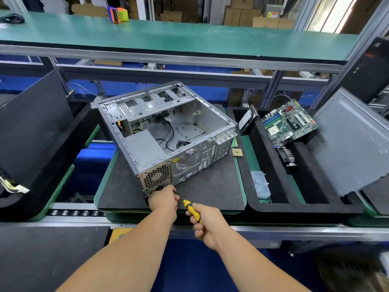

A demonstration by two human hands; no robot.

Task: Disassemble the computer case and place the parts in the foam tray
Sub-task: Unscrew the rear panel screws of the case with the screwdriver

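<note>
The open metal computer case (pixel 168 131) lies on its side on a black mat (pixel 210 186), its rear panel facing me. A grey power supply (pixel 145 148) and black cables are still inside. My left hand (pixel 163 200) rests against the case's near bottom corner, below the power supply grille, fingers around the screwdriver's shaft. My right hand (pixel 207 223) grips the yellow-and-black screwdriver (pixel 190 208), whose tip points at that corner. The black foam tray (pixel 273 205) to the right holds a green motherboard (pixel 289 122), a hard drive (pixel 247 121), a heatsink fan (pixel 287 157) and a clear screw box (pixel 261 184).
A grey side panel (pixel 353 144) leans in the tray's right end. Another black foam tray (pixel 40 144) sits to the left. A small gold chip (pixel 237 152) lies on the mat beside the case. A green shelf (pixel 168 36) runs overhead; conveyor rollers (pixel 73 212) lie at front left.
</note>
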